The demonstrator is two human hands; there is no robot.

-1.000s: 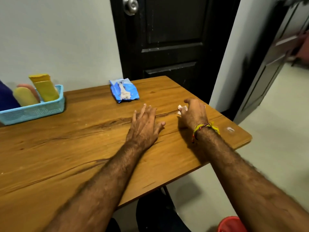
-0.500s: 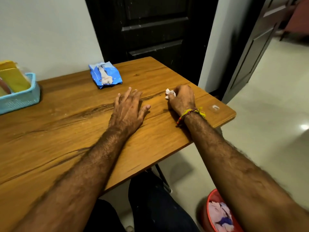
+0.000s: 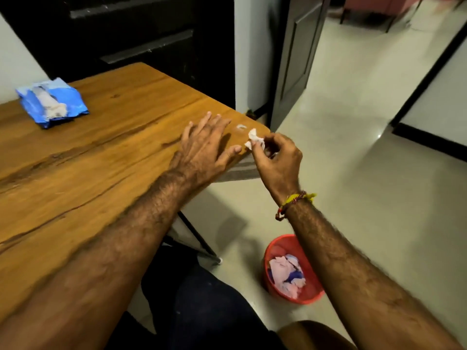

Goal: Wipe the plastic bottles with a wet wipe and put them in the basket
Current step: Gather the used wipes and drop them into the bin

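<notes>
Crumpled white wet wipe (image 3: 254, 142) pinched in the fingertips of the right hand (image 3: 276, 161), held in the air just past the near right corner of the wooden table (image 3: 106, 157). Left hand (image 3: 204, 147) flat on the tabletop, fingers spread, empty, just left of the wipe. No plastic bottles and no basket in view here, so no telling where they stand; wiping judged over, the used wipe apparently headed for disposal.

Red waste bin (image 3: 293, 270) on the pale floor, near and to the right, below the right forearm, already holding crumpled pinkish and blue scraps. Blue wet wipe packet (image 3: 51, 103) on the far left of the table, flap open, a white sheet poking out. Small pale mark or scrap (image 3: 241, 127) on the table corner beside the wipe; too blurred to name. Dark door (image 3: 141, 34) beyond the table's far edge. Thread bracelet (image 3: 293, 203) on the right wrist.

Risks, as judgement: wipe let go too early, from high up and off to the side of the bin, landing on the floor instead; light damp tissue also likely to cling to the fingers. Packet left open, remaining wipes drying out.

No readable brand, label or writing anywhere; the packet's print is too blurred.
</notes>
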